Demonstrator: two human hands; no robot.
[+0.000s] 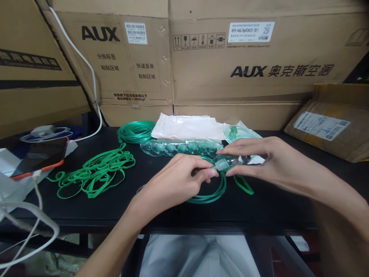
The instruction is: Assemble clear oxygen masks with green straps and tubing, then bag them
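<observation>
While the left hand point(184, 174) pinches a thin tube end between thumb and fingers, the right hand point(272, 158) grasps a clear piece point(235, 161) from its far and near sides, thumb below and fingers above. Between the two sits a whitish connector point(221, 166), at the left end of the clear piece; whether it is fully seated cannot be told. Both are held over the right half of the black worktop point(161, 213), and the fingers hide part of the clear piece. Just below the hands lies a green tube coil point(211, 198), partly covered by the left hand, with a green strap loop point(245, 186) to its right. Behind the hands, a row of clear cups point(181, 147) lies nested on its side, in front of white bags point(186, 127); to their left rests another coil point(135, 131). Nearer the left, a tangle of green straps point(95, 173) spreads over the worktop. At the far left lies a phone point(47, 156) with an orange edge and a white cable point(39, 192) plugged in. Large cartons point(201, 86) stand behind, and a smaller box point(331, 123) rests at the right.
</observation>
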